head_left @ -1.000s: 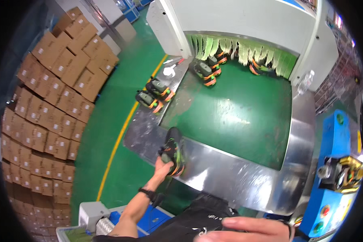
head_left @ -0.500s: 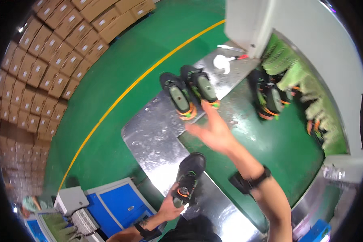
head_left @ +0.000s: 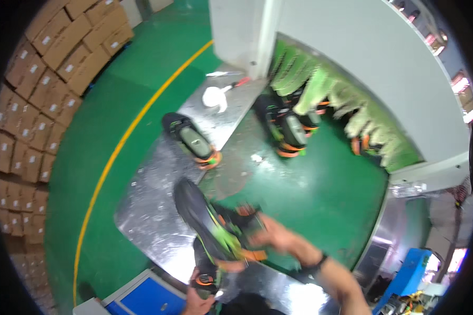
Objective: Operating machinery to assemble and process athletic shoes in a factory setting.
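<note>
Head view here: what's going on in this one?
The person's right hand holds a tilted black shoe with green and orange trim. The left hand grips a second shoe, partly hidden behind it. A third shoe rests on the metal ledge; more shoes are on the green surface by the strip curtain.

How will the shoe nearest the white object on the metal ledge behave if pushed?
The shoe is probably stiff, since a solid-looking greenish insert fills its opening. Resting sole-down, it seems unlikely to roll, but the shiny ledge may let it slide.
</note>
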The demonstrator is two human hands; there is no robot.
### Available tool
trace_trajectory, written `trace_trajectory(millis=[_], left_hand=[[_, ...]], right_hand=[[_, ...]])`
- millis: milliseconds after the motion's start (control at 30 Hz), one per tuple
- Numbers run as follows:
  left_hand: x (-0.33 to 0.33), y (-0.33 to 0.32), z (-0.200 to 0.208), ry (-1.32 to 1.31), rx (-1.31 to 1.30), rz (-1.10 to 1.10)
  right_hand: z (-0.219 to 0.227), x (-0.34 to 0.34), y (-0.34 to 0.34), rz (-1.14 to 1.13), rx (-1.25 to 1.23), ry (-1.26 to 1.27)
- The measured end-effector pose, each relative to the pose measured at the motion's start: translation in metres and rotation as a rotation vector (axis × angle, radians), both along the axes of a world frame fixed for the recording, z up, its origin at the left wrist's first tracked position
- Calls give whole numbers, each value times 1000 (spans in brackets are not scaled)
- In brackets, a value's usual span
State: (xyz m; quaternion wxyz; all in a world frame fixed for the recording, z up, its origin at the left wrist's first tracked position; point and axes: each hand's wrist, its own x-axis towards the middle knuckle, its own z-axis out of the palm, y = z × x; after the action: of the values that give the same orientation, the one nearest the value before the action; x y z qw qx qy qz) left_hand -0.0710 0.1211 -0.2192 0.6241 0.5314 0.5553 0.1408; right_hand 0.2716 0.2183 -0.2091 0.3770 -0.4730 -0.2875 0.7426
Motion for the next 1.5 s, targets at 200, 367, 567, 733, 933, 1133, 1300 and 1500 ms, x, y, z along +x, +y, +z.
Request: trace_trajectory(millis=[200,367,567,733,933,1133,1300,1500], left_hand=[[-1,54,35,-87,-505,110],[132,67,71,-139,-185,-623],[273,-126,119,-321,-453,-1605],[218,-274,196,-181,-921,-2157],[96,-354,247,300,-1316,-2570],[-52,-388,265,521,-1236,-2959],[-154,-403,268,651,-974,-3129],[-285,-413,274,-7,-368,-3561]], right_hand=[[95,-30,-327,-1033,-463,102],[141,-113,-445,-1719,-147,-82],[193,-263,-492,-2156,-25,-503],[228,-427,-478,-2506,-406,-902],[270,-603,-362,-3390,-374,-463],[283,-695,-275,-3954,-1297,-26],[249,-730,-248,-3601,-2258,166],[227,-726,-231,-3253,-2707,581]])
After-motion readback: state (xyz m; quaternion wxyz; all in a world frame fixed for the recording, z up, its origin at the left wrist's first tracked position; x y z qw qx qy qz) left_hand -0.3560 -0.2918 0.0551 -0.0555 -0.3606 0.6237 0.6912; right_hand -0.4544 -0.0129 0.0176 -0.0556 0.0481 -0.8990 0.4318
